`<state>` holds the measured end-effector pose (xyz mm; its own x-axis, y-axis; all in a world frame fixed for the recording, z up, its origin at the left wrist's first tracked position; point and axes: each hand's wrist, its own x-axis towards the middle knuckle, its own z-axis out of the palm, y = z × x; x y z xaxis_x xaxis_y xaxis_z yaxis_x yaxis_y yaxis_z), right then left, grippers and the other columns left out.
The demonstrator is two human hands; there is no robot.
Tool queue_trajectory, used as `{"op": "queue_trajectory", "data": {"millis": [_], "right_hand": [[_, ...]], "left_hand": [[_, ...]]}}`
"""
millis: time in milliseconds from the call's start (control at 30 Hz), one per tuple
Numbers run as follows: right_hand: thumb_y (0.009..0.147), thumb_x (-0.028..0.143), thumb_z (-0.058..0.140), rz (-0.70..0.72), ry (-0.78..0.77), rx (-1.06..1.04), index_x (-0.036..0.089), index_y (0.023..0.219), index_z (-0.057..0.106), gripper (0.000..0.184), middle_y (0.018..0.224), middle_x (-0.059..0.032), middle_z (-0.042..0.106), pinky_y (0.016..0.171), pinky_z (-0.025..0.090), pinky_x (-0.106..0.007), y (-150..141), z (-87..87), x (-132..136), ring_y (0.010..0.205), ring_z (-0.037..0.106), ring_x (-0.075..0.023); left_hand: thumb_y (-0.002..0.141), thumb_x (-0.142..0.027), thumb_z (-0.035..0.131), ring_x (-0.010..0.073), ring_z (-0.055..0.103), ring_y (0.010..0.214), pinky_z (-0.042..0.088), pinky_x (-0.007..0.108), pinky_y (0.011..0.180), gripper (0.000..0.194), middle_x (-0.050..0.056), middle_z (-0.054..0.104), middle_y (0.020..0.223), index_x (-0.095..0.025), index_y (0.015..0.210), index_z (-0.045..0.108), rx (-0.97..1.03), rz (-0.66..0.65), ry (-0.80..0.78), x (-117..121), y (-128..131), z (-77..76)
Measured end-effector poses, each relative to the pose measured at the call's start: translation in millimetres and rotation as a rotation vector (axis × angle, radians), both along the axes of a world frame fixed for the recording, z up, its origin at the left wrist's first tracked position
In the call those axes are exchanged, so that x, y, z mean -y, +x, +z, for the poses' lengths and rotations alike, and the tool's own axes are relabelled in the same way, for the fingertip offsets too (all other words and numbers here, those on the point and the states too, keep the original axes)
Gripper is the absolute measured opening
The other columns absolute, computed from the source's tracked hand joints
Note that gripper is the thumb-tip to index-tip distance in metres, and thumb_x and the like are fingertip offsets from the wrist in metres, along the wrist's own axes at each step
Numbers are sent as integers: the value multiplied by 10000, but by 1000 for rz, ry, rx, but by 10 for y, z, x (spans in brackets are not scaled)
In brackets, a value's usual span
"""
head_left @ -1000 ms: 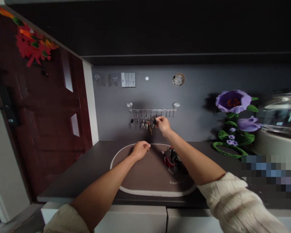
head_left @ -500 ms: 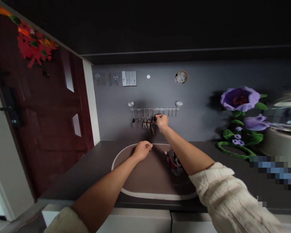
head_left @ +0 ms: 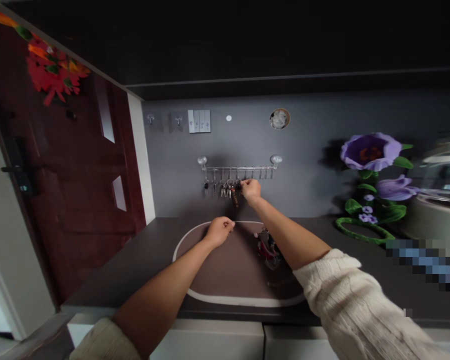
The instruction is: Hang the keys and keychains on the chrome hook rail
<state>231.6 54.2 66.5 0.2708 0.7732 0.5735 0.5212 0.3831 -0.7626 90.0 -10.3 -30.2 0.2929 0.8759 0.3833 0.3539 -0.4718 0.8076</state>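
Observation:
My right hand (head_left: 251, 190) reaches up to the metal hook rail (head_left: 238, 168) on the grey wall, fingers pinched on a black key (head_left: 239, 187) hanging there. Several other keys (head_left: 222, 189) hang from the hooks to its left. My left hand (head_left: 219, 231) is curled closed above the back edge of the oval brown mat (head_left: 225, 280) on the dark counter; what it holds, if anything, is hidden. A red and black bunch of keys (head_left: 267, 248) lies on the mat under my right forearm.
A dark red door (head_left: 71, 185) stands at the left. Purple artificial flowers (head_left: 371, 175) stand on the counter at the right, beside a glass-lidded pot (head_left: 438, 190). Wall switches (head_left: 198, 121) and small hooks (head_left: 164, 120) sit above the rail. White cabinet fronts (head_left: 225, 342) run below the counter.
My right hand has shifted slightly up and left along the rail, staying on the black key. My left hand has barely moved.

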Motion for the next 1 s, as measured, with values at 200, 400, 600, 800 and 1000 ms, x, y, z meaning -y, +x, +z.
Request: {"op": "queue_trajectory", "data": {"millis": [200, 400, 600, 800, 1000], "right_hand": [[679, 150, 466, -37, -45, -169, 112, 659, 585, 126, 584, -36, 595, 544, 440, -206, 18, -18, 148, 536, 571, -101], [705, 171, 498, 180, -136, -256, 115, 668, 541, 80, 623, -48, 603, 502, 436, -196, 91, -36, 559, 523, 558, -87], [701, 213, 538, 336, -272, -141, 128, 683, 546, 87, 631, -37, 609, 507, 415, -188, 307, -131, 958, 519, 538, -74], [594, 189, 601, 316, -287, 162, 128, 626, 591, 69, 565, -2, 590, 527, 385, -185, 587, -340, 1090, 513, 495, -73], [582, 150, 569, 229, -332, 353, 145, 642, 631, 86, 591, 0, 605, 554, 365, -191, 746, -512, 1097, 540, 497, -83]], "left_hand": [[694, -301, 470, 83, 461, 513, 361, 208, 526, 201, 8, 548, 583, -123, 647, 550, 3, -22, -59, 23, -24, -7], [662, -279, 496, 76, 423, 506, 328, 202, 525, 172, -15, 518, 558, -121, 668, 564, -45, -48, -85, 48, -55, -7], [580, -238, 570, 71, 426, 505, 320, 190, 512, 147, -20, 548, 583, -144, 690, 594, -215, -78, -203, 27, -98, 135], [567, -210, 587, 76, 414, 469, 322, 203, 493, 87, -22, 521, 492, -140, 613, 610, -280, -49, -71, 83, 94, 329], [655, -215, 530, 106, 501, 612, 386, 228, 617, 173, 23, 603, 679, -119, 766, 621, -176, -133, 126, 178, 381, 248]]}}
